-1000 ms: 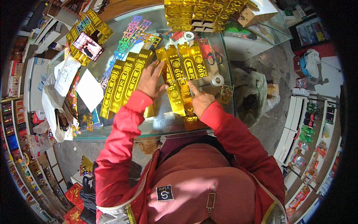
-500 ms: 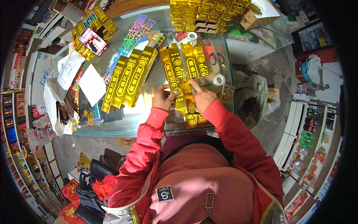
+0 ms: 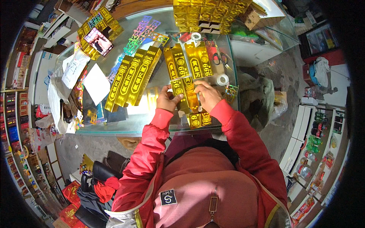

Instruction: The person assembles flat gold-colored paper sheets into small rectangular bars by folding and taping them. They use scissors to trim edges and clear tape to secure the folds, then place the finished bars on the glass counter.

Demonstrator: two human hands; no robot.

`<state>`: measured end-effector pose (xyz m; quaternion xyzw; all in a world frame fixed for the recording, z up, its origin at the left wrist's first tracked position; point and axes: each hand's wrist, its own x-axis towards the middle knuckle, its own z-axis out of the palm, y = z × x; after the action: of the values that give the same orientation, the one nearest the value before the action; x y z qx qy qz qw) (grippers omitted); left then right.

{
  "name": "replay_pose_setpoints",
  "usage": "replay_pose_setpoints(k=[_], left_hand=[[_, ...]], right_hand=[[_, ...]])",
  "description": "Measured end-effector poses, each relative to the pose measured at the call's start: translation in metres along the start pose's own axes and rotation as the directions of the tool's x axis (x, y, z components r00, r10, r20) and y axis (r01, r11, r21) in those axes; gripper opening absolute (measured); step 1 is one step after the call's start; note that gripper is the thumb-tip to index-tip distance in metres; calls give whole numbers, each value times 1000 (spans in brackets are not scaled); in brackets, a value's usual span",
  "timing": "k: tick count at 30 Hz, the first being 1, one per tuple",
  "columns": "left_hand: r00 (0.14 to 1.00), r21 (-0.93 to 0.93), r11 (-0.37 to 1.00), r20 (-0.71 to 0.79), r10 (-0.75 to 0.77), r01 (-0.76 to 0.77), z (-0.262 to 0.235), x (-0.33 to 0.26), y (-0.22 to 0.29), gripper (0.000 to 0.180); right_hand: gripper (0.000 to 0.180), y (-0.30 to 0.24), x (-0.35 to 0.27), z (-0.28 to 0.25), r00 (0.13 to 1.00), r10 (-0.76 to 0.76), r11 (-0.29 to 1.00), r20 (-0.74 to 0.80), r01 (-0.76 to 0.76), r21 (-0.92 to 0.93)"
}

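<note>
A: Since your left hand [image 3: 167, 99] and right hand [image 3: 205, 95] both pinch the gold strip [image 3: 185, 95] at the glass counter's [image 3: 152, 121] near edge, keep it flat and square.

B: Counts?

A: Four strips [image 3: 188, 60] lie beyond it, four [image 3: 131, 79] to their left; one tape roll [image 3: 222, 79], one pair of scissors [image 3: 218, 59].

Both red-sleeved arms bent inward, left hand [image 3: 167, 99] and right hand [image 3: 205, 95] close together, fingers curled.
</note>
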<state>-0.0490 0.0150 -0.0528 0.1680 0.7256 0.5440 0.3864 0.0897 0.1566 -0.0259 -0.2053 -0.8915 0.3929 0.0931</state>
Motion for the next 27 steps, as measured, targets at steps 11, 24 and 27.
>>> replay_pose_setpoints(k=[11,24,27], left_hand=[[992,-244,962,-7,125,-123,-12,-20,14,41],[980,-240,950,-35,198,-200,-29,-50,30,33],[987,-173,972,-59,149,-157,-41,-51,27,38]], right_hand=[[15,-8,-4,9,971,223,870,91,-240,431],[18,-34,-38,-25,978,200,930,-60,-171,324],[22,-29,-59,-28,997,-37,999,-72,39,27]])
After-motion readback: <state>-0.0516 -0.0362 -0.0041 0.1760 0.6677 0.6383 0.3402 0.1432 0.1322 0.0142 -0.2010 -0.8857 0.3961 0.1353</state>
